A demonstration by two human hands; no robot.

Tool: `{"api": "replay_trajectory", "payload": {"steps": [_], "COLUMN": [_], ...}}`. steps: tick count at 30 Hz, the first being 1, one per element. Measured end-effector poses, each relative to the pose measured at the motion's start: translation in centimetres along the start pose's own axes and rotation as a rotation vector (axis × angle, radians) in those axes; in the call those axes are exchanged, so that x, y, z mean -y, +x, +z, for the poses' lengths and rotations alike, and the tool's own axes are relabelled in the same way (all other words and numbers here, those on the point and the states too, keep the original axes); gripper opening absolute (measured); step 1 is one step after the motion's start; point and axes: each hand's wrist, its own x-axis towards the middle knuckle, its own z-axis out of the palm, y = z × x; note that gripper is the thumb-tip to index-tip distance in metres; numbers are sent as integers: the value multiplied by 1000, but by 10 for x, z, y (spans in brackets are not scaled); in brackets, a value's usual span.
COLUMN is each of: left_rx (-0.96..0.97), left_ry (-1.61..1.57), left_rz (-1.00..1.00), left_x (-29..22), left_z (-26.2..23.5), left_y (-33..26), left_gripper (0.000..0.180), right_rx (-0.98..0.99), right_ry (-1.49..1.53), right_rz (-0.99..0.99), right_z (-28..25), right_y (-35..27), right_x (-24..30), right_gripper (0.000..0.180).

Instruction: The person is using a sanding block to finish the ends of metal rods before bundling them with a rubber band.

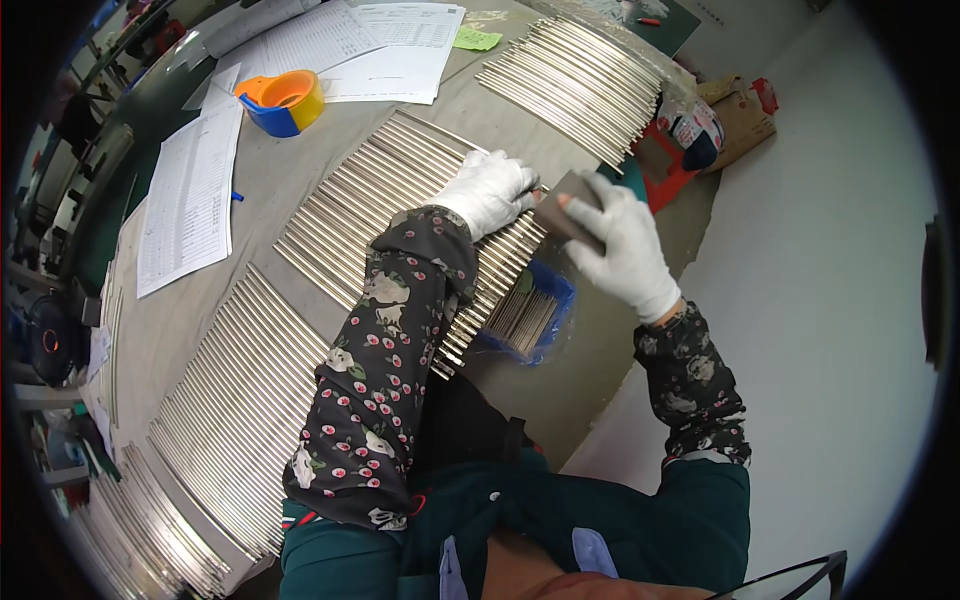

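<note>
My left hand [488, 196], in a white glove with bare fingertips, rests on the middle row of shiny metal rods [385, 190]. Its fingers are bent and close together at the rods' right-hand ends. A flat brown-grey block [572, 210], resembling a sanding sponge, is in my right hand [630, 248], which wears a matching glove. The block is held up against or just beside those rod ends; whether it touches them cannot be told. Part of the row is hidden under my left hand and patterned sleeve.
More rods lie in a far row [575, 85] and a near-left row [240, 400]. Paper sheets [188, 195] and an orange-and-blue tape dispenser [282, 103] are at the back left. Below the table edge, a blue bin [553, 340] holds rods. A white wall [800, 300] stands to the right.
</note>
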Motion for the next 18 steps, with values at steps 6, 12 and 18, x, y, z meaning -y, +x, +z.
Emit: {"api": "replay_trajectory", "payload": {"steps": [6, 12, 18], "left_rx": [-4, 47, -50], "left_ry": [-26, -34, 5], "left_rz": [8, -22, 24], "left_x": [-7, -8, -1], "left_z": [-5, -9, 2], "left_y": [1, -2, -1], "left_gripper": [24, 24, 24], "right_rx": [22, 37, 8], "right_ry": [-226, -174, -36], "right_rz": [243, 251, 7], "right_z": [-7, -8, -12], "right_y": [-17, -20, -2], "right_x": [-23, -19, 18], "right_gripper": [44, 46, 43]}}
